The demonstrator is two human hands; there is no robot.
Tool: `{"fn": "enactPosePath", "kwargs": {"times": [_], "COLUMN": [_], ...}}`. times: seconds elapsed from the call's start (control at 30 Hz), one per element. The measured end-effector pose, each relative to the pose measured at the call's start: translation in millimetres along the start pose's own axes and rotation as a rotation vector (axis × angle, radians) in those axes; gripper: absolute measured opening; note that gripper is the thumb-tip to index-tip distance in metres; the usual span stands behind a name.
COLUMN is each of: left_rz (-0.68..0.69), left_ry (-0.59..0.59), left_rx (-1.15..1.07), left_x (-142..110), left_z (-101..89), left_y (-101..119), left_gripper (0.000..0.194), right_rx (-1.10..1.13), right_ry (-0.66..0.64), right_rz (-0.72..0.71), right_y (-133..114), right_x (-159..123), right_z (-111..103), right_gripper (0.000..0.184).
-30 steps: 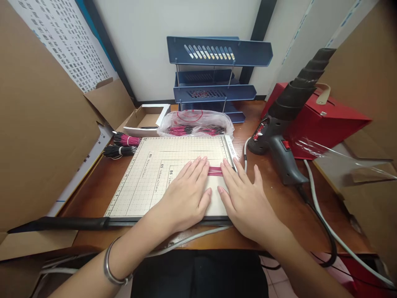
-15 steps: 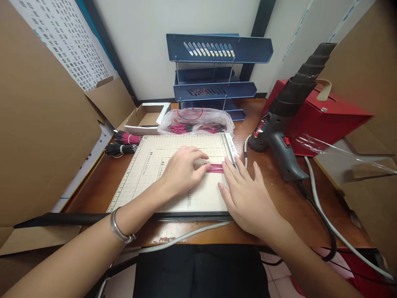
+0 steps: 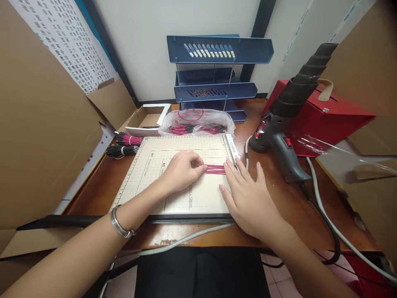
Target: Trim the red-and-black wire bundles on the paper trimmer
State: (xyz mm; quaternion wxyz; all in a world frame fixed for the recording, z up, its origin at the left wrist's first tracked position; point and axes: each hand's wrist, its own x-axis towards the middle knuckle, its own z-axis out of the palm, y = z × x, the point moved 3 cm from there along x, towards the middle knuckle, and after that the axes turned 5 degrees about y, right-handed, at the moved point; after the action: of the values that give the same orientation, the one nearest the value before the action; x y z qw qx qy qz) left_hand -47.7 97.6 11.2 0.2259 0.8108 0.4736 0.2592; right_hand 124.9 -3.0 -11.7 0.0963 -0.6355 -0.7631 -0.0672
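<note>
A row of short pink wires (image 3: 215, 169) lies flat on the beige gridded cutting board (image 3: 145, 182), close to its right rail. My left hand (image 3: 182, 170) rests on the board with its fingers curled and the tips pinching the left ends of the wires. My right hand (image 3: 248, 198) lies flat with fingers apart, its fingertips against the right ends of the wires and the rail.
A black heat gun (image 3: 283, 124) stands right of the board, its cable trailing to the front. A clear bag of pink and black wires (image 3: 195, 123) lies behind the board, tied wire bundles (image 3: 124, 145) at its left. A blue tray rack (image 3: 217, 78), a red box (image 3: 322, 120) and cardboard walls surround it.
My left hand went from lying flat over the wires to a curled pose, drawing back left and pinching their ends. My right hand stayed nearly still.
</note>
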Motion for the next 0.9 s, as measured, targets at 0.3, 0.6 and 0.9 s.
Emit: {"fn": "enactPosePath", "kwargs": {"times": [0.3, 0.6, 0.9], "left_rz": [-0.044, 0.316, 0.407], "left_ry": [-0.012, -0.018, 0.016], "left_rx": [-0.022, 0.056, 0.249], "left_x": [3, -3, -10], "left_z": [-0.4, 0.1, 9.7], "left_y": [0, 6, 19], "left_gripper": [0.012, 0.025, 0.030], "right_rx": [0.012, 0.052, 0.047], "right_ry": [0.037, 0.037, 0.008], "right_rz": [-0.007, 0.004, -0.007], "right_y": [-1, -1, -2], "right_x": [0, 1, 1], "right_z": [0, 0, -3], "right_gripper": [0.063, 0.063, 0.065]}}
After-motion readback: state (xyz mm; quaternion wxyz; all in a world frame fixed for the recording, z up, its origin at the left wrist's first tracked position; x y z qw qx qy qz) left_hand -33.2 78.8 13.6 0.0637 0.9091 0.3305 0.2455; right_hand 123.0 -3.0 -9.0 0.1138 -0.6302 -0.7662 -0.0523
